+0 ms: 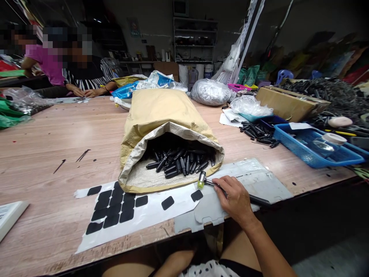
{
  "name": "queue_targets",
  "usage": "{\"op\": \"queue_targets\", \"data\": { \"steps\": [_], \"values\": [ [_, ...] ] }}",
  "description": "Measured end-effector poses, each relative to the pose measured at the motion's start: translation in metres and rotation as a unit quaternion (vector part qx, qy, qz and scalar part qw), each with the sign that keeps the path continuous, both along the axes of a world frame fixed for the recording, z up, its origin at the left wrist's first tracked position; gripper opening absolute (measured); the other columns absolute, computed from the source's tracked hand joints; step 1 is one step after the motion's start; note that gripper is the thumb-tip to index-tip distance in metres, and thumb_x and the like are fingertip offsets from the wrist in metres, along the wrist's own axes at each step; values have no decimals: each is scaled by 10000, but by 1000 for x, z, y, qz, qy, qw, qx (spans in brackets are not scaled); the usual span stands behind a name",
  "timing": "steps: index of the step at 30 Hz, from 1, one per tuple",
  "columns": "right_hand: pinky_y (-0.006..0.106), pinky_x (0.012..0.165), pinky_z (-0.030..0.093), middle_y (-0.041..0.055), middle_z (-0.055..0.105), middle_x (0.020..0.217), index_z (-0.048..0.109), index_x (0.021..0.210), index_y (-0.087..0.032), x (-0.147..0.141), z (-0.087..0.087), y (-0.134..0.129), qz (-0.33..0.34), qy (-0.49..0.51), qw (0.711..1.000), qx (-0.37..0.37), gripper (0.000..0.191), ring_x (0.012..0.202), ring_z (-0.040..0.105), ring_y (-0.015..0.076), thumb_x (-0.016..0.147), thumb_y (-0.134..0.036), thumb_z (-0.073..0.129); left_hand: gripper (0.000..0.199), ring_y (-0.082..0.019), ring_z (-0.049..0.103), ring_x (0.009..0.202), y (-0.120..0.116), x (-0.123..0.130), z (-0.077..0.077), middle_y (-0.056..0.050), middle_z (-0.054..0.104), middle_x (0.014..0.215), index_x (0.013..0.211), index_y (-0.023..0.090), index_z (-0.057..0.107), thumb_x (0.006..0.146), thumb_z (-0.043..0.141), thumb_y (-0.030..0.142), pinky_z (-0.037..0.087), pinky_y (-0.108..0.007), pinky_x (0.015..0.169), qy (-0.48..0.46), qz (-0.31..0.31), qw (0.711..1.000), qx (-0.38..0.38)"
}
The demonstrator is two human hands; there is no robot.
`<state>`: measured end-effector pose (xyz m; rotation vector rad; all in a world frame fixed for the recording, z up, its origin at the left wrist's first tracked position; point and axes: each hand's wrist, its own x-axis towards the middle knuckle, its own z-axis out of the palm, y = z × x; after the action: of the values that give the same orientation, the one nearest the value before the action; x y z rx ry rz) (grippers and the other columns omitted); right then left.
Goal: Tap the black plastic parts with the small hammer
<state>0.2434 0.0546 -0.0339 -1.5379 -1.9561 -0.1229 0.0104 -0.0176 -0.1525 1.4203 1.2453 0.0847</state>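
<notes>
My right hand (234,198) is closed around a small hammer (202,179) with a metal head and a yellow-green tip. Its dark handle passes under my palm and sticks out to the right, low over a grey sheet (253,177). Just behind the hammer head lies the open mouth of a yellow woven sack (167,105), with many black pen-like parts (183,163) inside. White backing paper (157,221) with black rounded-square stickers (111,222) lies in front of the sack. Down at my lap, below the table edge, my left arm (176,263) shows dimly; the fingers are hidden.
On the right stand a blue basket (311,154), a pile of black parts (255,130) and a cardboard box (288,102). Thin black pieces (83,154) lie on the left of the table (66,123). Two people sit at the far left.
</notes>
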Motion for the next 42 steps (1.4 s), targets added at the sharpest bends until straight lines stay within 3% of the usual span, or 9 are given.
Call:
{"op": "queue_targets", "data": {
  "steps": [3, 5, 8, 11, 14, 17, 26, 33, 42],
  "values": [
    [351, 829, 460, 56, 671, 951, 693, 1138, -224, 0, 0, 0, -1, -1, 1000, -2, 232, 908, 588, 215, 965, -211, 538, 442, -334, 682, 1011, -5, -6, 47, -97, 756, 1033, 1198, 271, 720, 823, 606, 477, 489, -438, 873, 41, -91, 994, 39],
    [353, 834, 457, 56, 670, 954, 692, 1138, -223, 0, 0, 0, -1, -3, 1000, -3, 230, 908, 584, 215, 965, -209, 540, 310, -269, 693, 880, 1, -8, 92, -38, 770, 947, 1086, 303, 757, 845, 626, 446, 483, -343, 762, -3, -190, 979, 67],
    [352, 831, 455, 56, 669, 951, 688, 1143, -221, 0, 0, 0, 0, -3, 1000, -1, 231, 903, 579, 214, 965, -205, 541, 260, -189, 639, 736, 29, -13, 156, 11, 727, 803, 938, 283, 750, 942, 548, 447, 418, -268, 620, -62, -131, 979, 144],
    [351, 834, 454, 57, 669, 946, 689, 1132, -216, -1, -1, 0, 1, 1, 1000, 4, 224, 903, 580, 212, 966, -202, 540, 271, -185, 614, 741, 76, -25, 184, -3, 697, 841, 964, 244, 702, 981, 502, 425, 433, -287, 663, -2, 6, 955, 296],
    [352, 851, 453, 57, 671, 954, 690, 1128, -218, 0, -1, 0, 3, 3, 1000, 5, 223, 917, 582, 213, 966, -197, 538, 227, -224, 608, 885, 122, -39, 173, -50, 655, 979, 1068, 214, 668, 965, 536, 367, 458, -334, 764, 108, 96, 883, 446],
    [348, 848, 453, 53, 671, 959, 689, 1130, -223, 1, -3, 1, 5, 4, 1000, 6, 221, 918, 584, 213, 963, -204, 545, 148, -249, 577, 995, 150, -44, 153, -56, 612, 996, 1026, 219, 664, 935, 591, 310, 465, -360, 839, 178, 87, 853, 483],
    [345, 837, 454, 49, 669, 952, 690, 1128, -221, 1, -2, 1, 8, 6, 1000, 6, 215, 909, 581, 211, 961, -217, 554, 33, -269, 526, 983, 131, -60, 160, -59, 591, 984, 967, 209, 577, 960, 553, 231, 450, -416, 880, 228, 48, 850, 473],
    [342, 828, 458, 49, 674, 952, 692, 1123, -229, 1, -2, 1, 6, 2, 1000, 7, 217, 902, 583, 211, 959, -220, 550, 52, -243, 517, 970, 101, -69, 154, -35, 610, 997, 980, 232, 579, 978, 543, 268, 428, -397, 862, 95, 0, 902, 421],
    [348, 818, 471, 55, 664, 949, 689, 1144, -224, 3, -5, 4, 5, -27, 1000, -8, 226, 897, 589, 217, 986, -229, 528, 138, -231, 541, 954, 106, -63, 138, -27, 613, 943, 990, 230, 672, 858, 709, 255, 433, -363, 848, -15, 23, 920, 390]
  ]
}}
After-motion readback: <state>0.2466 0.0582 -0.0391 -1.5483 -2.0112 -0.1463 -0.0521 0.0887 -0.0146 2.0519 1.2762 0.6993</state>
